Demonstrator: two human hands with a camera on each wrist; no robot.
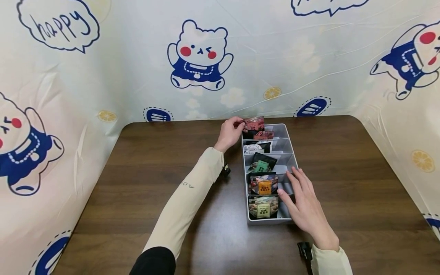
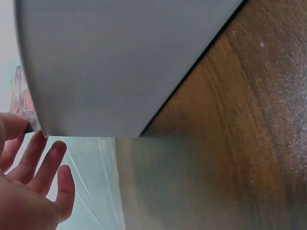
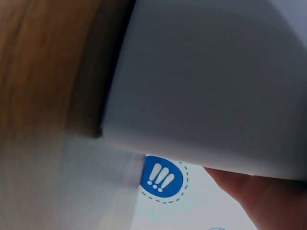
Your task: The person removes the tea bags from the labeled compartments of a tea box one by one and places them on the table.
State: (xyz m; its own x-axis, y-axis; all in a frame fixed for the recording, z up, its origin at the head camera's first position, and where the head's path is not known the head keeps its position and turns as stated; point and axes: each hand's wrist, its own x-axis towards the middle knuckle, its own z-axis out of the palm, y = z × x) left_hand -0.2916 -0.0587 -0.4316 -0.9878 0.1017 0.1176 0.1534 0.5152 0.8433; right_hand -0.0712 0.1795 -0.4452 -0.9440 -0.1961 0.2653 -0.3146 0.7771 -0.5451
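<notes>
A: OK so, pale cartoon backdrop [image 1: 137, 76] around your brown wooden table [image 1: 343, 160]. The left bear [image 1: 24, 152] gets chopped off by the frame edge, and the tipped-over right bear [image 1: 409, 63] does too.

B: Yeah, and your left wrist cam is mostly box wall and table, with just a sliver of packet peeking past.

A: You can see the grip though: your left hand [image 1: 230, 133] pinches the left edge of a red packet [image 1: 255, 123], other fingers loose. It's up at the far end of the gray box [image 1: 271, 221], well apart from your other hand. Can't tell if its bottom touches anything.

B: Five compartments in that box. Far one has another red packet [image 1: 264, 135], then coming nearer: a white-and-black packet [image 1: 256, 147], a tilted green-label packet [image 1: 262, 165], an orange-label packet [image 1: 264, 185], a yellow-green-label packet [image 1: 263, 208]. Print's too small to read.

A: Over on the right, your right hand [image 1: 306, 204] is spread at the box's right side, fingers fairly straight.

B: Your right wrist cam barely helps, box wall hides most of that hand.
</notes>
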